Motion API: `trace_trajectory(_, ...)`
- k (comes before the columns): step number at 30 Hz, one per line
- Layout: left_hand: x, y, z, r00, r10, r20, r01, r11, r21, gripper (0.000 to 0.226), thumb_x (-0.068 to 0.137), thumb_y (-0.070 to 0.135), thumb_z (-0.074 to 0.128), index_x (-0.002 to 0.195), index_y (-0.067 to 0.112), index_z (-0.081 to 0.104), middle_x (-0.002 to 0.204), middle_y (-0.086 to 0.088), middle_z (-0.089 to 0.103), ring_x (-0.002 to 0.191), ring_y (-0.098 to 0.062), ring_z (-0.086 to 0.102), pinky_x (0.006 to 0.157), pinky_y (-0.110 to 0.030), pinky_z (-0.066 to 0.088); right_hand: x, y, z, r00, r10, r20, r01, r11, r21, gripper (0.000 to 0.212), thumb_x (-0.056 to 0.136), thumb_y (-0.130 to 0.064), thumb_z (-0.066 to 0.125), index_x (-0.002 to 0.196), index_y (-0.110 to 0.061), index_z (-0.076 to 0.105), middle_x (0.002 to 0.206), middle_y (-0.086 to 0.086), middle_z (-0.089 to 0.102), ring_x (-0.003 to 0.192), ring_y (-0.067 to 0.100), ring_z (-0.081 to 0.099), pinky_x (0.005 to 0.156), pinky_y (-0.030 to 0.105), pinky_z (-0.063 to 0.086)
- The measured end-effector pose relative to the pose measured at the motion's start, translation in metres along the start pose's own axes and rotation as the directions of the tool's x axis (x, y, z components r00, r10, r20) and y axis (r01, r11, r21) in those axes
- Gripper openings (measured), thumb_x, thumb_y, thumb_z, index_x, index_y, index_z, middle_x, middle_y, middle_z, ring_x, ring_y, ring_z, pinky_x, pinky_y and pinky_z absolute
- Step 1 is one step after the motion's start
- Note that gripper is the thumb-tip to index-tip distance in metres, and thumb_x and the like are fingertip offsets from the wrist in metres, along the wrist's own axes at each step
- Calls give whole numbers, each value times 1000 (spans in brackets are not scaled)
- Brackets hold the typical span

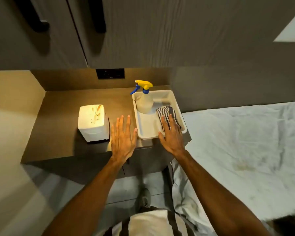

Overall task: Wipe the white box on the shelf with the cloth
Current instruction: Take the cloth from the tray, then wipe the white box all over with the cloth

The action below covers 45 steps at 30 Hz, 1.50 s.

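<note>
The white box [93, 122] stands on the brown shelf [58, 133], lit from above, with brownish smears on its top. A dark-and-white checked cloth [165, 112] lies folded in the right part of a white tray [144, 123]. My left hand [123, 138] hovers flat and open between the box and the tray, touching neither. My right hand [171, 136] is stretched out over the tray's near right corner, fingers spread, fingertips resting on or just above the cloth. Neither hand holds anything.
A spray bottle [144, 97] with a yellow and blue head stands in the tray's back left. A dark socket plate [110, 73] sits on the back wall. Cabinet doors with black handles [39, 23] hang above. A bed with a pale sheet [245, 142] lies right of the shelf.
</note>
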State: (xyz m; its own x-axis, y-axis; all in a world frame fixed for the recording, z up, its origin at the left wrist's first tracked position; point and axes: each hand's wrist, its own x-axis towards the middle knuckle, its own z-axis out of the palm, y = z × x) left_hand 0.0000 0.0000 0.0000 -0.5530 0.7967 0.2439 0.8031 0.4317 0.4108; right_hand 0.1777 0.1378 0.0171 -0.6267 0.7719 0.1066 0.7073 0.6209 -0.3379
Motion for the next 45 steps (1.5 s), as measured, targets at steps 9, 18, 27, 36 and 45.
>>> trace_trajectory(9, 30, -29, 61, 957, -190, 217, 135, 959, 248, 61, 105, 47, 34, 160, 22, 23, 166, -16, 27, 153, -39, 25, 123, -56, 20, 76, 43, 11, 956, 96, 279, -74, 993, -88, 79, 102, -47, 46, 163, -22, 2, 172, 8, -2, 158, 34, 4, 126, 53, 18)
trace_trajectory(18, 20, -29, 77, 971, -200, 135, 152, 943, 297, 69, 102, 52, 33, 161, 19, 20, 169, -14, 21, 155, -35, 15, 123, -57, 21, 90, 38, 27, 898, 161, 409, -86, 977, -195, 82, 103, -42, 50, 161, -27, -5, 171, 9, -6, 156, 42, 9, 119, 61, 31)
trace_trajectory(27, 21, -24, 64, 963, -215, 163, 196, 973, 126, 68, 105, 55, 22, 162, 21, 9, 170, -6, 3, 158, -29, 5, 127, -53, 19, 91, 27, -4, 852, 439, 285, -510, 819, 262, 69, 94, -71, 43, 143, -22, 46, 132, 8, 62, 120, 35, 61, 106, 54, 48)
trace_trajectory(36, 34, -34, -69, 972, -21, -233, 8, 998, -57, 57, 106, 37, 37, 158, 15, 30, 167, -9, 29, 157, -26, 17, 129, -44, 14, 61, -61, -26, 985, 23, -172, 17, 973, 230, 55, 99, -24, 64, 151, -27, 46, 131, 4, 70, 91, 23, 73, 77, 40, 63)
trace_trajectory(45, 71, -168, -97, 984, -128, 123, 128, 992, 8, 68, 100, 40, 16, 152, 2, 36, 159, -19, 38, 150, -39, 34, 123, -52, 22, 51, -249, 8, 980, -197, -33, 198, 943, 268, 60, 101, -22, 55, 157, -30, 34, 154, -1, 50, 129, 22, 58, 97, 32, 54)
